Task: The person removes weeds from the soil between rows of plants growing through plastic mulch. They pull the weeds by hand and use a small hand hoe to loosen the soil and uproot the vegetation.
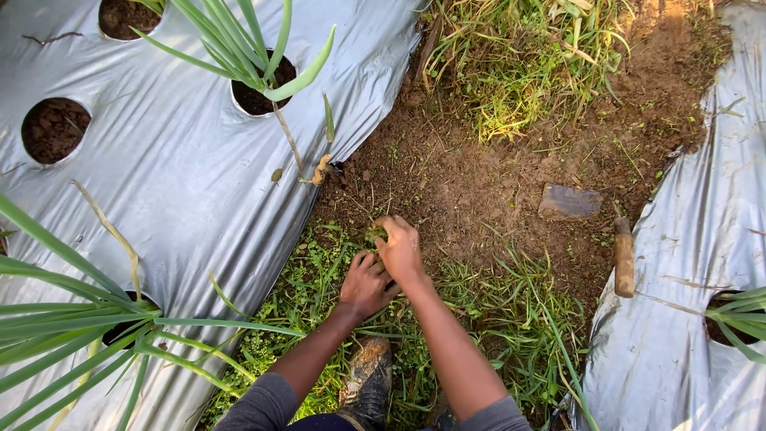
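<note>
My right hand (400, 249) is closed around a small tuft of green weeds (375, 234) at the edge of the bare soil (479, 183). My left hand (365, 283) presses down into the low weeds (319, 271) just beside it, fingers curled into the greenery; whether it grips any is hard to tell. Both hands touch each other in the furrow between two sheets of silver plastic mulch (183, 175).
A hand tool with a wooden handle (624, 257) and flat metal blade (569, 201) lies on the soil to the right. Long-leaved green plants (247, 48) grow from holes in the mulch. Tall grass (519, 64) stands farther up. My muddy boot (369, 381) is below.
</note>
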